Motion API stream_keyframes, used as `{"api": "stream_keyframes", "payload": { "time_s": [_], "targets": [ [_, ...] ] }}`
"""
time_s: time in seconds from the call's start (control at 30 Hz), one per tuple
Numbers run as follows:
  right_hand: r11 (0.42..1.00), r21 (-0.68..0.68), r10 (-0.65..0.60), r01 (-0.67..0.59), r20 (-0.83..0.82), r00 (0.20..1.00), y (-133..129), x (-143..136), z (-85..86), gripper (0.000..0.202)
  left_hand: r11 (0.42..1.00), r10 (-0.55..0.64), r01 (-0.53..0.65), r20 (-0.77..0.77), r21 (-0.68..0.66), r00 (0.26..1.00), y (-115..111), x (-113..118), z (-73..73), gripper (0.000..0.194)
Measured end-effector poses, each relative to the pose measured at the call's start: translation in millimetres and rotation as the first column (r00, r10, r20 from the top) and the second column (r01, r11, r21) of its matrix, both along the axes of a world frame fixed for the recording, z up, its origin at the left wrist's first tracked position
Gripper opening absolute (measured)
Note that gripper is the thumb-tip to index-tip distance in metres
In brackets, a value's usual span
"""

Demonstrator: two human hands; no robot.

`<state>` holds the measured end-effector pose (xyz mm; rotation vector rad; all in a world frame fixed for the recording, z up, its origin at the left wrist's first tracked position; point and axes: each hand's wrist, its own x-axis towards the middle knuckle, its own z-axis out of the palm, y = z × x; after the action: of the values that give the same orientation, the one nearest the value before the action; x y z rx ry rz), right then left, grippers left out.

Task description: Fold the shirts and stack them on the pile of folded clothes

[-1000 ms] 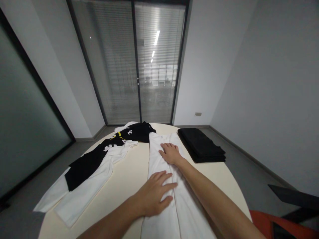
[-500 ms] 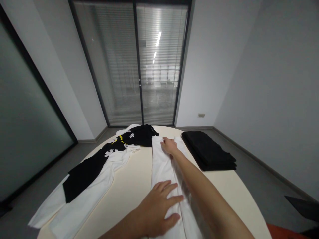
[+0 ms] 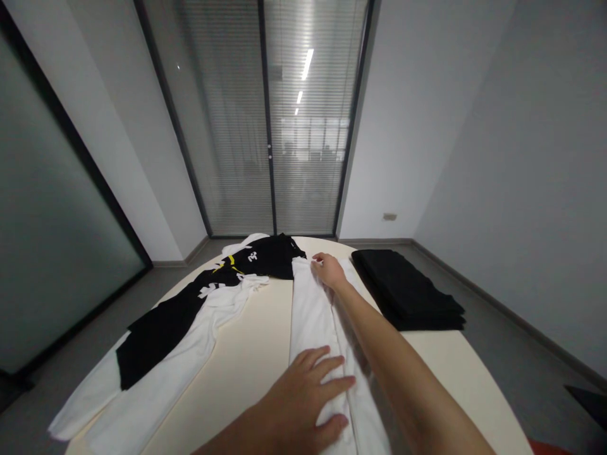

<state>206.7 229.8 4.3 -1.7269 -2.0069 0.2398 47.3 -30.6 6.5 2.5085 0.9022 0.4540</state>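
Observation:
A long white garment [image 3: 310, 316] lies lengthwise down the middle of the table, with a fold or seam running along it. My left hand [image 3: 308, 395] rests on its near part, fingers spread and palm down. Farther away, my right hand [image 3: 329, 270] is at the garment's far end, fingers bent and pinched at the cloth there; the exact grip is partly hidden. My right forearm stretches over the garment's right side and covers some of it.
To the left on the round cream table [image 3: 258, 341] lie a black printed garment [image 3: 165, 335] and a white garment [image 3: 161, 385] with long parts. A stack of folded black cloth [image 3: 408, 291] sits at the right. Beyond stands a glass door [image 3: 308, 158] with blinds.
The view has shifted slightly. My right hand has bent its fingers a little more at the far end of the white garment. My left hand stays spread on the cloth.

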Motion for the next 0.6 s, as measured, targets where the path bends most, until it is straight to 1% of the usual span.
{"api": "stream_keyframes", "payload": {
  "time_s": [0.07, 0.13, 0.17, 0.23, 0.3, 0.33, 0.4, 0.43, 0.53, 0.6],
  "targets": [
    [0.997, 0.031, -0.076, 0.075, 0.028, 0.997, -6.4, 10.2, 0.3, 0.035, 0.998, 0.067, -0.068, 0.051, 0.013, 0.996, 3.2, -0.8, -4.3, 0.053],
    [0.987, 0.034, -0.159, 0.157, 0.061, 0.985, -13.2, 22.4, 0.3, 0.039, 0.982, 0.184, -0.189, 0.122, 0.031, 0.975, 11.7, -2.6, -11.0, 0.049],
    [0.981, 0.024, -0.192, 0.190, 0.077, 0.978, -16.4, 28.6, 0.1, 0.041, 0.964, 0.255, -0.263, 0.160, 0.032, 0.954, 18.8, -3.9, -14.6, 0.047],
    [0.972, -0.004, -0.234, 0.236, 0.103, 0.967, -21.9, 40.1, -1.0, 0.042, 0.911, 0.403, -0.413, 0.227, -0.004, 0.886, 39.1, -6.5, -20.5, 0.048],
    [0.967, -0.026, -0.249, 0.254, 0.121, 0.961, -26.1, 48.8, -3.1, 0.043, 0.829, 0.554, -0.552, 0.269, -0.090, 0.788, 66.9, -8.3, -22.8, 0.048],
    [0.966, -0.035, -0.251, 0.257, 0.128, 0.960, -27.8, 51.9, -4.4, 0.043, 0.789, 0.611, -0.599, 0.270, -0.136, 0.744, 82.7, -8.7, -22.3, 0.048],
    [0.965, -0.050, -0.247, 0.256, 0.142, 0.959, -30.3, 56.1, -7.2, 0.041, 0.729, 0.685, -0.640, 0.258, -0.243, 0.681, 115.6, -8.3, -19.1, 0.049],
    [0.966, -0.056, -0.242, 0.252, 0.149, 0.959, -31.2, 57.3, -8.6, 0.040, 0.712, 0.702, -0.651, 0.249, -0.263, 0.667, 131.6, -7.6, -17.1, 0.049],
    [0.973, -0.053, -0.215, 0.225, 0.156, 0.964, -33.1, 59.3, -11.9, 0.039, 0.672, 0.739, -0.679, 0.218, -0.295, 0.637, 173.0, -4.5, -13.2, 0.047],
    [0.980, -0.033, -0.192, 0.199, 0.148, 0.970, -33.8, 60.3, -13.1, 0.041, 0.659, 0.750, -0.685, 0.199, -0.310, 0.631, 192.7, -2.4, -13.6, 0.041]
  ]
}}
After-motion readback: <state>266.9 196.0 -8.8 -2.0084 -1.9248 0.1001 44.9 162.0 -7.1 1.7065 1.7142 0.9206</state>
